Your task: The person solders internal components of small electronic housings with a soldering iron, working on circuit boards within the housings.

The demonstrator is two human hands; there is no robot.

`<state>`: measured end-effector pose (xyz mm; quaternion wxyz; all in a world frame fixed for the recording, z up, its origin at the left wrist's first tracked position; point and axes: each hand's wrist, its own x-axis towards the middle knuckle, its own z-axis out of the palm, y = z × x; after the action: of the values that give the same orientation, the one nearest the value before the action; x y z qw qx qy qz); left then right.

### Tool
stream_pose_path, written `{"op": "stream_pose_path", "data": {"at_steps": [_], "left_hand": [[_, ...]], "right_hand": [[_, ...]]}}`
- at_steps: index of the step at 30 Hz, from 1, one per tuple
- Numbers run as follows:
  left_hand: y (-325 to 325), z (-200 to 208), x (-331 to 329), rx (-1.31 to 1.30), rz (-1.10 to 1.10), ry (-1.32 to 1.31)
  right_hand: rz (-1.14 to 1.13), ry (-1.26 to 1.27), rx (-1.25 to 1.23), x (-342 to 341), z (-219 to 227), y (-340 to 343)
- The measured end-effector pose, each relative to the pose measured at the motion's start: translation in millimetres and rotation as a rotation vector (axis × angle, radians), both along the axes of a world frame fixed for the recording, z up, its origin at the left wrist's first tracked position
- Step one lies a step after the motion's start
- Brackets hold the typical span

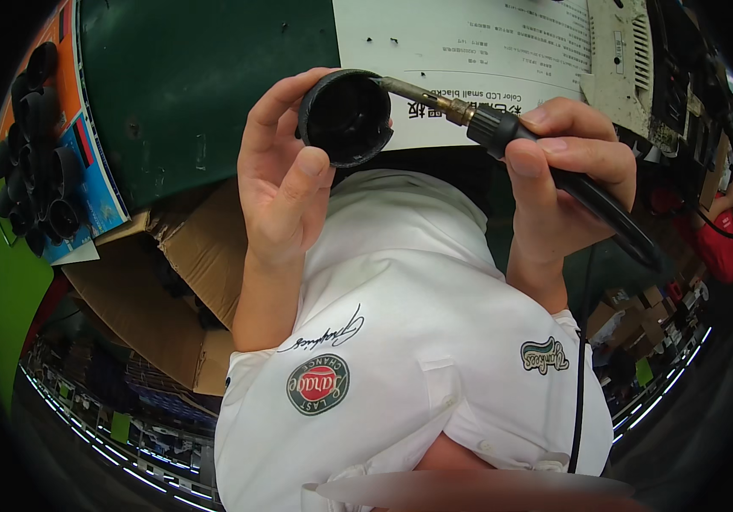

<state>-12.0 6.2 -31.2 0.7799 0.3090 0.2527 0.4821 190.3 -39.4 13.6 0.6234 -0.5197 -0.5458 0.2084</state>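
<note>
Head view, looking down past a white shirt (383, 256): beyond both hands spreads a dark green bench (213, 94), scuffed and dotted with small dark crumbs. Ahead, between the left hand (277, 192) and the right hand (567, 162), a white printed sheet (469, 51) lies flat on it. Farther out from the right hand is an off-white vented unit (627, 60). Well behind the hands, the room curves away, with strip lights (127, 469) and stacked cartons (639, 316); out to the right hand's side, another person's red sleeve (719, 243) shows.

Below and left of the left hand, a cardboard box (127, 299) gapes open, holding dark things too shadowed to make out. Farther left of that hand, many black round parts (42, 111) are heaped over an orange and blue printed board (98, 192).

The left hand grips a hollow black cup (345, 119) between thumb and fingers, its mouth showing a dark inside and a notched rim. The right hand pinches a soldering iron (490, 128) like a pen, its metal tip pointing left to the cup's rim; whether they touch is hard to tell.
</note>
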Motion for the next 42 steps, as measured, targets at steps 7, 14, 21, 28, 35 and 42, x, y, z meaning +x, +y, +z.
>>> {"op": "stream_pose_path", "data": {"at_steps": [7,14,21,28,35,42], "left_hand": [[1.7,-2.8,-5.6,0.043,-0.067,0.048],[2.1,-3.1,-6.1,0.054,-0.074,0.043],[0.8,-5.2,-5.5,0.082,-0.061,0.082],[-0.5,-6.7,-4.6,0.091,-0.038,0.071],[-1.4,-6.1,-4.3,0.101,-0.033,0.084],[-2.1,-7.9,-4.5,0.107,-0.031,0.071]], "right_hand": [[-0.021,0.039,-0.034,-0.7,4.0,-4.7],[-0.018,0.071,-0.012,-1.8,1.9,-4.8],[-0.047,0.06,-0.027,-4.2,0.4,-2.5],[-0.067,0.021,-0.023,-6.0,1.6,-0.7],[-0.088,0.082,-0.033,-8.6,-2.2,-3.1],[-0.104,0.131,-0.038,-11.4,-3.4,-5.2]]}}
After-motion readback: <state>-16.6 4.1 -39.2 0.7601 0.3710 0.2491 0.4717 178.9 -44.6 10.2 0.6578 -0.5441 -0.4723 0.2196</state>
